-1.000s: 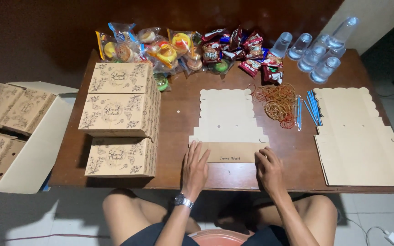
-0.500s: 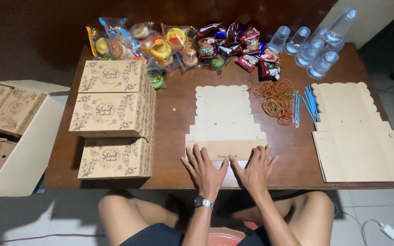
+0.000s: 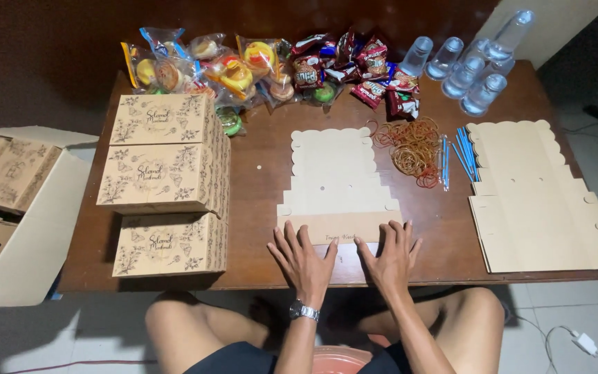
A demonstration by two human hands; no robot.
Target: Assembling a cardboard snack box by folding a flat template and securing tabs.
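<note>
On the brown wooden table [image 3: 257,187], a flat, matte cardboard box blank [image 3: 337,176] with scalloped edges lies lengthwise straight away from the person, its folded brown near flap under the fingertips of the left hand [image 3: 304,262] and right hand [image 3: 390,256], both spread flat, gripping nothing.
</note>
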